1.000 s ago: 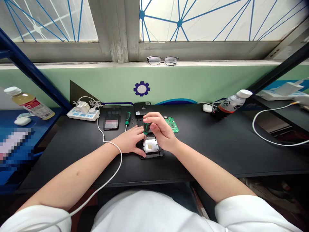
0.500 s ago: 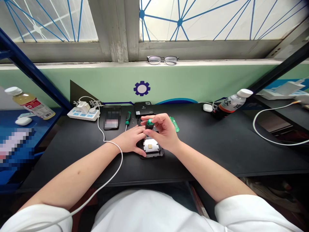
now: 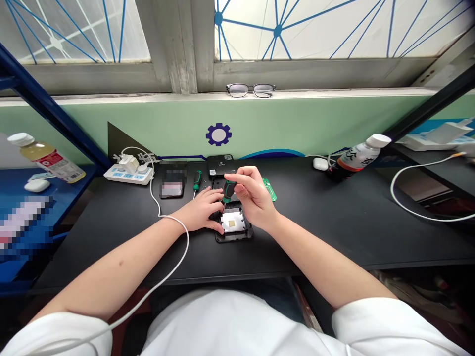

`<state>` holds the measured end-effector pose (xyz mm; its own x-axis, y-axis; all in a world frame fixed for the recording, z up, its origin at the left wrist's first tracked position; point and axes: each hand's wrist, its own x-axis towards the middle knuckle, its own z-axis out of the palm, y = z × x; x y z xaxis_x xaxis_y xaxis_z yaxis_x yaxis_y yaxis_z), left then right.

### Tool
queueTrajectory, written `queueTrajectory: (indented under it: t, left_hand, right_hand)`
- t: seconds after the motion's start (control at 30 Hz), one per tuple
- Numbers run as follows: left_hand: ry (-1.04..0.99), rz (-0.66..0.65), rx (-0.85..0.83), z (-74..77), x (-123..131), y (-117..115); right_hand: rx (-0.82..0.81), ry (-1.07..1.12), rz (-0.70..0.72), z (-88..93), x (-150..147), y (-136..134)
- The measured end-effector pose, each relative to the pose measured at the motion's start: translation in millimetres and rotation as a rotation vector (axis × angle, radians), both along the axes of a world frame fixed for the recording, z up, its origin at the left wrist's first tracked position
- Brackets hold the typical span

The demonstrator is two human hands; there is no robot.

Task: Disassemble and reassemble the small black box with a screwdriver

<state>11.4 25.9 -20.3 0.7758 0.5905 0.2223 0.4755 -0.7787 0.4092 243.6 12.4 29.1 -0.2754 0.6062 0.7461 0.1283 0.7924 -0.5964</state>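
Observation:
My right hand (image 3: 256, 200) grips a screwdriver (image 3: 229, 192) with a green and black handle, the index finger lying over its top end. Its shaft points down into an opened black device housing (image 3: 234, 238), near the left side; the tip is hard to make out. Inside the housing sits a white, silvery plate (image 3: 239, 221) with a small tan square (image 3: 231, 223). Against the housing's left edge rests my left hand (image 3: 202, 210), fingers spread and thumb beside the plate. My right hand partly covers the housing's far part.
A second green screwdriver (image 3: 197, 182) lies left of the housing. Behind it is a black box-shaped device (image 3: 219, 165); a green circuit board (image 3: 269, 189) lies to the right. A phone (image 3: 172, 180), power strip (image 3: 128, 173) and dark bottle (image 3: 358, 158) stand around. A white cable (image 3: 186, 247) crosses my left forearm.
My right index finger has come over the top of the screwdriver handle, and the other fingers have curled in. The handle now shows more of its length. My left hand stays nearly in place.

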Motion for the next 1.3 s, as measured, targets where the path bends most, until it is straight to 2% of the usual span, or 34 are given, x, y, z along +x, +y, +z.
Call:
queueTrajectory:
  t: [0.13, 0.37, 0.53, 0.67, 0.83, 0.97, 1.3]
  left_hand:
    - [-0.019, -0.008, -0.008, 2.2, 0, -1]
    - [-0.05, 0.017, -0.012, 15.4, 0, -13]
    - [-0.073, 0.032, 0.096, 14.9, 4, -17]
    - [-0.059, 0.051, 0.112, 11.4, 5, -17]
    - [-0.055, 0.039, 0.134, 10.5, 4, -16]
    - [-0.081, 0.024, 0.165, 9.1, 3, -17]
    - [-0.062, 0.054, 0.206, 7.4, 5, -17]
  right_hand:
    - [-0.003, 0.018, 0.038, 1.3, 0, 0]
    - [-0.221, 0.15, 0.186, 0.0, 2, -4]
    - [-0.219, 0.178, 0.219, -3.1, -3, -8]
    - [-0.225, 0.132, 0.225, -6.1, -7, -8]
    - [-0.044, 0.02, 0.096, -3.9, -4, -6]
    - [0.06, 0.041, 0.035, -1.4, -2, -4]
    - [-0.088, 0.125, 0.144, -2.3, -1, -3]
